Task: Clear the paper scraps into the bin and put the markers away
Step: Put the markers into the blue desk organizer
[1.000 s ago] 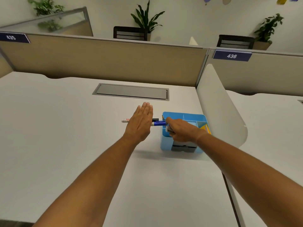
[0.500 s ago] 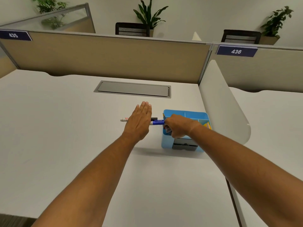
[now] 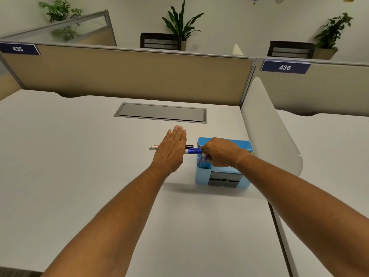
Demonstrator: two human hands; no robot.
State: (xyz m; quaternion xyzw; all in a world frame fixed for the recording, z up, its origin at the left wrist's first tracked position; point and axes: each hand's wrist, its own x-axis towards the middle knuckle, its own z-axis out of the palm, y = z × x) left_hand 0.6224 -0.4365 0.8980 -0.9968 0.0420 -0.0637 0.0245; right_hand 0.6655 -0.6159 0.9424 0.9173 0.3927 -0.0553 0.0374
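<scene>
A: What differs from half a second back?

B: Very little. The left hand [image 3: 171, 150] stays flat and wide open, palm down over the markers on the white bench [image 3: 69, 156]. The right hand [image 3: 219, 154] has slid a touch further over the blue organiser [image 3: 223, 176], its fingers closed around the end of the blue marker [image 3: 193, 151] together with something pale and crumpled that I cannot tell apart from the marker's cap end.

A: Where do the markers lie?

B: Crosswise under the left palm. The red-tipped white marker [image 3: 153, 147] pokes out on the left side of the hand, the black marker [image 3: 189, 146] shows just behind the blue one on the right, and the blue one reaches to the organiser's left rim.

A: And the organiser itself?

B: It sits on the bench just beside the white curved divider [image 3: 265, 124]. It has open compartments on top and a dark drawer front [image 3: 223, 179] low on its near face. A yellow bit shows at its far right edge; the rest of the contents are hidden by the right hand
</scene>
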